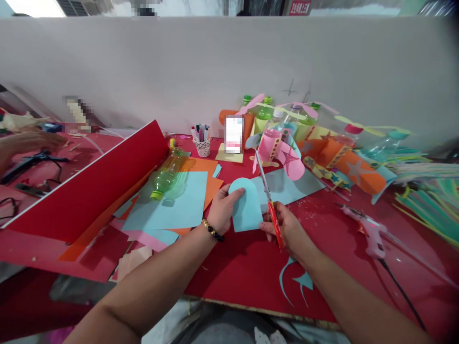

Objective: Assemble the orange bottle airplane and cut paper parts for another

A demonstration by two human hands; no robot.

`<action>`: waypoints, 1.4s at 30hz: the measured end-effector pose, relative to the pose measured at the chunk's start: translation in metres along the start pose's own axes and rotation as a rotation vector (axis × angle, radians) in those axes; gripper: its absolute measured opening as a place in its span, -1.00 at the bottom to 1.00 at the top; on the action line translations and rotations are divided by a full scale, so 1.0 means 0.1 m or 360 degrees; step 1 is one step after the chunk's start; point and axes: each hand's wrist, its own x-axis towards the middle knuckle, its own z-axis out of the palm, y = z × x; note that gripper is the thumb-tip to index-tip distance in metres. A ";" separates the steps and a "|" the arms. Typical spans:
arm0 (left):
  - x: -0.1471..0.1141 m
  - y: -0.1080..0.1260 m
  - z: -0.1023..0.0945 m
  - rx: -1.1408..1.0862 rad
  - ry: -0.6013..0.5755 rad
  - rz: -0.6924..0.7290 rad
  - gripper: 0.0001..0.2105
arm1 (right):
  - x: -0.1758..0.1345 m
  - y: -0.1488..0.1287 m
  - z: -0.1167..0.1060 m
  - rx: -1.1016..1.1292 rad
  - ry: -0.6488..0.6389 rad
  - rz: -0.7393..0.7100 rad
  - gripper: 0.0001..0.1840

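Note:
A light blue piece of paper (247, 210) with a rounded top and straight lower edge is pinched in my left hand (222, 208), thumb on its face. My right hand (287, 227) holds red-handled scissors (274, 220), their blades pointing up and away, just right of the paper. The fingertips of that hand are close to the paper's lower right corner; whether they touch it I cannot tell. Curved light blue offcuts (304, 281) lie on the red table (233, 272) below my right wrist. Behind the cut piece lies a larger light blue sheet (290, 186).
Left are stacked coloured sheets (190, 205), a green bottle (167, 174) and a red board (103, 181). A pen cup (202, 147) and phone (234, 134) stand behind. Right are paper-decorated bottles (344, 157) and a glue gun (366, 229). Another person's hand (39, 143) is far left.

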 end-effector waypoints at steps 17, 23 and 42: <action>-0.04 0.34 -0.07 -0.0085 0.0050 0.0177 -0.68 | -0.26 -0.09 0.03 -0.0038 -0.0283 0.0041 -0.39; -0.06 0.36 -0.06 -0.0088 0.0035 0.0222 -0.70 | -0.28 -0.07 0.05 -0.0076 -0.0326 -0.0073 -0.40; -0.05 0.37 -0.06 -0.0111 0.0043 0.0199 -0.69 | -0.24 0.04 -0.04 -0.0081 -0.0451 -0.0070 -0.43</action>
